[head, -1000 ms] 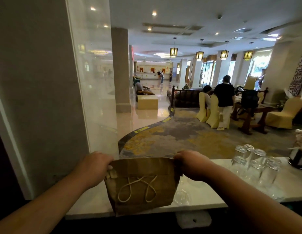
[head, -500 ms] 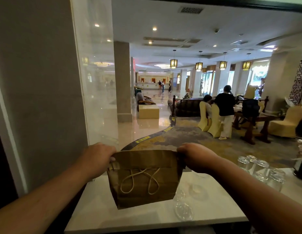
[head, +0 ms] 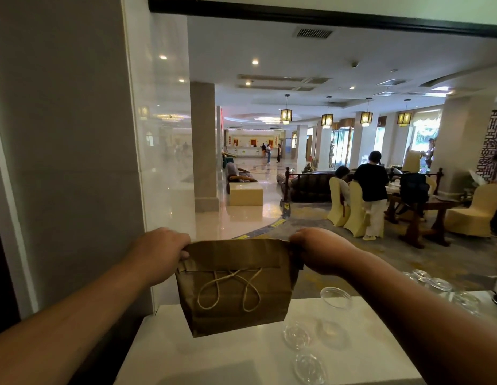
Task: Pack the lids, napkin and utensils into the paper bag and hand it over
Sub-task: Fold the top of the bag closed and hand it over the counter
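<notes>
A brown paper bag with its top folded over and a string handle hanging on its front is held up above the white counter. My left hand grips the bag's top left corner. My right hand grips its top right corner. Both arms are stretched forward. The bag's contents are hidden. Several clear plastic lids lie on the counter to the right of the bag.
Clear glasses stand upside down at the counter's right. A grey wall panel rises on the left. Beyond the counter lies a lobby with a pillar, covered chairs, a table and people.
Both hands have lifted the bag higher off the counter and farther forward. More of the counter and the lids shows below it.
</notes>
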A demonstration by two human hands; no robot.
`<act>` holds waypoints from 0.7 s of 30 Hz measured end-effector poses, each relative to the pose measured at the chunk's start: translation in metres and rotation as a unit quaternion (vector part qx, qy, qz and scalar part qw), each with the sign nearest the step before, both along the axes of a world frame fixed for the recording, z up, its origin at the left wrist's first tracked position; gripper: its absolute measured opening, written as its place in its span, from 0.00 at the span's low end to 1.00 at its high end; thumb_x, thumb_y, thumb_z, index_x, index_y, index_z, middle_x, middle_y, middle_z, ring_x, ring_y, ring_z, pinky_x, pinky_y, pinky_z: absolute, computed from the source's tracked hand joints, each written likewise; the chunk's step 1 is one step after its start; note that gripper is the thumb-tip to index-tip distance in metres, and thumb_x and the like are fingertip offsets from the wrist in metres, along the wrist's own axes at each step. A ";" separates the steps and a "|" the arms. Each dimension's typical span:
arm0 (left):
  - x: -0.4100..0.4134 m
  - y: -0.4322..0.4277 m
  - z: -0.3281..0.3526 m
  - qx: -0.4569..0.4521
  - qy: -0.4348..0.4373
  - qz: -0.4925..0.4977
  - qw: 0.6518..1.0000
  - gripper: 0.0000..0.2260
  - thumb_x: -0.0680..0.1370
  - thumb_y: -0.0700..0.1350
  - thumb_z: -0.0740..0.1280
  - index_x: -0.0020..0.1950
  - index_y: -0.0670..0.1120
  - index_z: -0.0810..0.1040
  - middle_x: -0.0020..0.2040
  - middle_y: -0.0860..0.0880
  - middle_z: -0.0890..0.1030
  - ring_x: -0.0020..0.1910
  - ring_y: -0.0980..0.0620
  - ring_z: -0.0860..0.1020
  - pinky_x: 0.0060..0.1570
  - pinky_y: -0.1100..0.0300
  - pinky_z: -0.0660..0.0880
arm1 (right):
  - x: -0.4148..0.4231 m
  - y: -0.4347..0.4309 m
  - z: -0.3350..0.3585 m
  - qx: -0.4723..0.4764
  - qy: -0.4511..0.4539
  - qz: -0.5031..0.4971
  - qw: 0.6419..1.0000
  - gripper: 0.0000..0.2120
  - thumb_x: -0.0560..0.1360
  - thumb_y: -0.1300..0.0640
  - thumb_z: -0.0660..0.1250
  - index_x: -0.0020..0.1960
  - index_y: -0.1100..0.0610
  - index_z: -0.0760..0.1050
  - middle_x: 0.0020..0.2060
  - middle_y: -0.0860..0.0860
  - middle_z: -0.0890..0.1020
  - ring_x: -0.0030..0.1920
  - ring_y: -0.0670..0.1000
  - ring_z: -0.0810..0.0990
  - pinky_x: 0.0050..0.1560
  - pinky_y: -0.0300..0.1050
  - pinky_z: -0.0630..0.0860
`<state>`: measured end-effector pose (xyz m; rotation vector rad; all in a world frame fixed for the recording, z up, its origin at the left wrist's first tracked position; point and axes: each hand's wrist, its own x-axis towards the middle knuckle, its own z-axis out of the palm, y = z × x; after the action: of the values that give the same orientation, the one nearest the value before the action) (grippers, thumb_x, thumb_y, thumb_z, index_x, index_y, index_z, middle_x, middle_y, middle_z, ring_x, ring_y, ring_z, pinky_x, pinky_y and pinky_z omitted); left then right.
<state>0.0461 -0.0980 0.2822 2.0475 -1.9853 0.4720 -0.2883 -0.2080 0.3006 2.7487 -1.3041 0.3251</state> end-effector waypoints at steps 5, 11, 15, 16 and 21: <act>0.007 -0.008 0.000 -0.002 -0.004 0.000 1.000 0.06 0.83 0.51 0.64 0.47 0.58 0.76 0.44 0.53 0.80 0.43 0.55 0.78 0.43 0.58 0.78 | 0.008 -0.012 0.000 -0.005 0.003 0.001 1.000 0.06 0.80 0.57 0.67 0.54 0.50 0.80 0.48 0.47 0.80 0.48 0.47 0.80 0.54 0.47 0.80; 0.022 -0.027 -0.012 0.006 0.000 0.004 1.000 0.09 0.82 0.51 0.65 0.43 0.60 0.72 0.42 0.54 0.80 0.42 0.56 0.78 0.44 0.55 0.81 | 0.020 -0.028 -0.012 0.001 -0.005 -0.001 1.000 0.07 0.80 0.58 0.67 0.55 0.49 0.80 0.48 0.46 0.80 0.48 0.46 0.79 0.53 0.45 0.80; 0.032 -0.039 -0.022 0.015 -0.002 0.006 1.000 0.10 0.82 0.51 0.66 0.41 0.60 0.71 0.42 0.54 0.79 0.42 0.55 0.77 0.43 0.55 0.79 | 0.028 -0.039 -0.023 0.016 -0.008 -0.002 1.000 0.07 0.80 0.58 0.67 0.54 0.48 0.81 0.47 0.46 0.81 0.48 0.46 0.79 0.54 0.46 0.80; 0.034 -0.042 -0.025 0.020 -0.002 0.007 1.000 0.10 0.82 0.51 0.65 0.42 0.60 0.71 0.42 0.54 0.79 0.42 0.55 0.77 0.42 0.57 0.77 | 0.030 -0.042 -0.026 0.022 -0.006 -0.002 1.000 0.07 0.80 0.57 0.66 0.53 0.48 0.81 0.46 0.46 0.81 0.48 0.47 0.80 0.54 0.47 0.80; 0.043 -0.055 -0.041 0.048 0.004 0.015 0.999 0.10 0.82 0.51 0.65 0.41 0.60 0.70 0.41 0.55 0.77 0.42 0.55 0.77 0.38 0.60 0.70 | 0.042 -0.058 -0.042 0.040 0.000 -0.003 0.999 0.06 0.80 0.57 0.66 0.52 0.47 0.81 0.46 0.45 0.80 0.47 0.46 0.80 0.54 0.48 0.81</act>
<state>0.0887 -0.1528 0.2409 2.1354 -2.0118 0.3823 -0.2466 -0.2665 0.2591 2.8097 -1.3546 0.2764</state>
